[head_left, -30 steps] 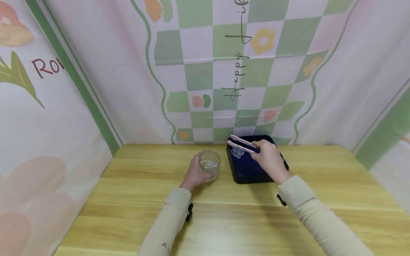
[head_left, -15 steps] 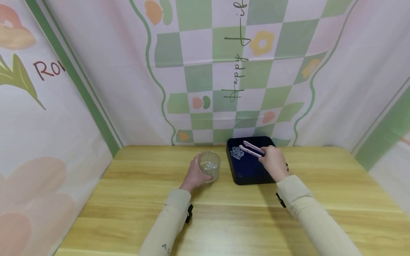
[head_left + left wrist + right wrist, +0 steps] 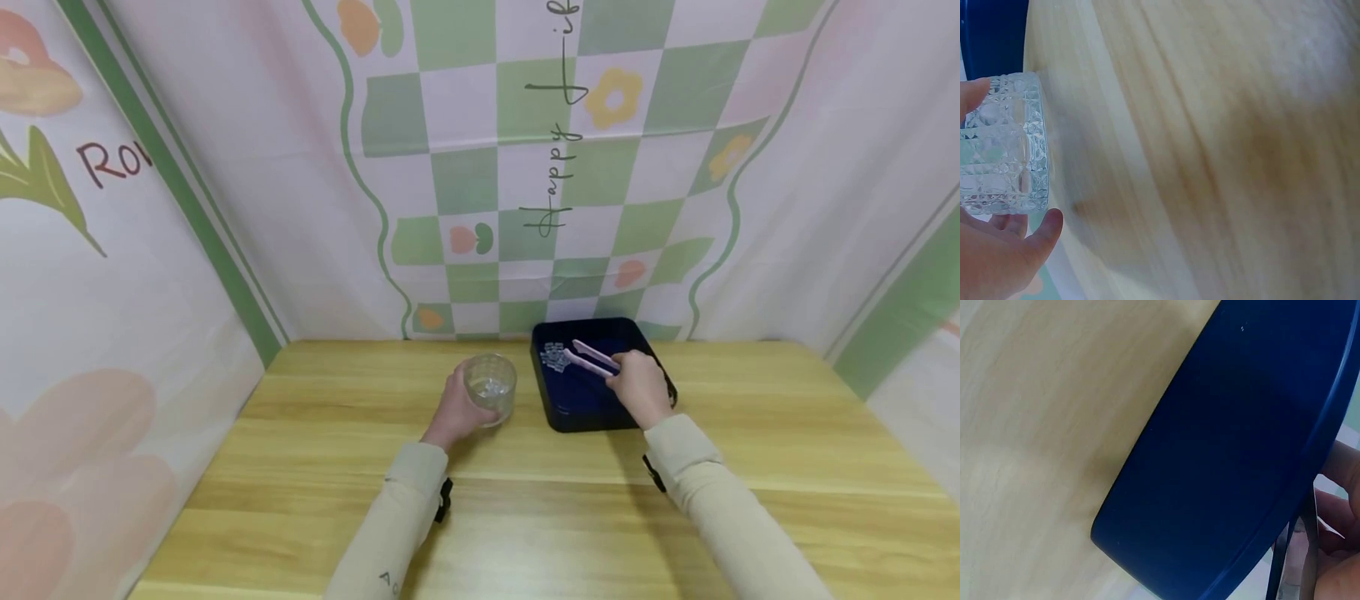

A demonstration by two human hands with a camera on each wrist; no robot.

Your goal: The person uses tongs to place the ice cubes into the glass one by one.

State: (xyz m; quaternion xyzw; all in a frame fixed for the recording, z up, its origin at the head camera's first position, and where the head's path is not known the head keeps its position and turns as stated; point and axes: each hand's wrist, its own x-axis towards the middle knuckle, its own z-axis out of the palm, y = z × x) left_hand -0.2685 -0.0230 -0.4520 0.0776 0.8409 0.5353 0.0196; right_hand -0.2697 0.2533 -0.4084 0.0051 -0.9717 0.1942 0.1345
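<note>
My left hand (image 3: 452,410) holds a clear glass cup (image 3: 501,408) by its side on the table, left of a dark blue tray (image 3: 588,414). In the left wrist view, the patterned cup (image 3: 1004,144) sits between thumb and fingers. Something clear lies in its bottom, too blurred to name. With my right hand (image 3: 642,388) I grip pale pink tongs (image 3: 592,363), their arms apart. The near tip is at the right edge of a cluster of small clear pieces (image 3: 553,356) in the tray's left part. Whether it touches any piece, I cannot tell.
The tray's raised wall (image 3: 1197,487) fills much of the right wrist view. Beneath everything is a wooden table (image 3: 510,517). A checked, flower-printed curtain (image 3: 525,183) hangs right behind the tray, and another printed cloth (image 3: 112,317) stands along the left side.
From over the tray's left rim, the tongs have moved right and down to the clear pieces. My left hand and the cup have stayed in place.
</note>
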